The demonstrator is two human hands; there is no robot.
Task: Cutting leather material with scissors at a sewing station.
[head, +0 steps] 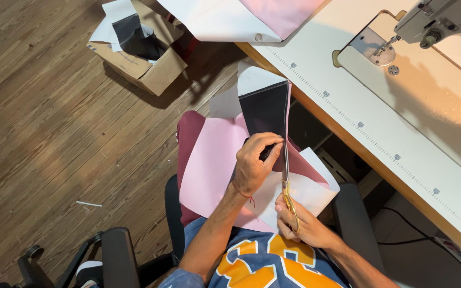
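A dark grey fabric piece (pixel 265 109) backed by white paper rises from my lap, over pink sheets (pixel 212 165) and a maroon sheet (pixel 188 133). My left hand (pixel 254 162) pinches the lower edge of the dark piece. Gold-handled scissors (pixel 287 186) are in my right hand (pixel 302 224), their blades running up along the right edge of the dark piece. More white paper (pixel 310 186) lies under the scissors.
A white sewing table (pixel 380 122) with a sewing machine (pixel 438 21) stands to the right. Pink and white sheets (pixel 241 18) hang over its far end. A cardboard box (pixel 140 48) with scraps sits on the wooden floor. I sit in a black chair (pixel 118 256).
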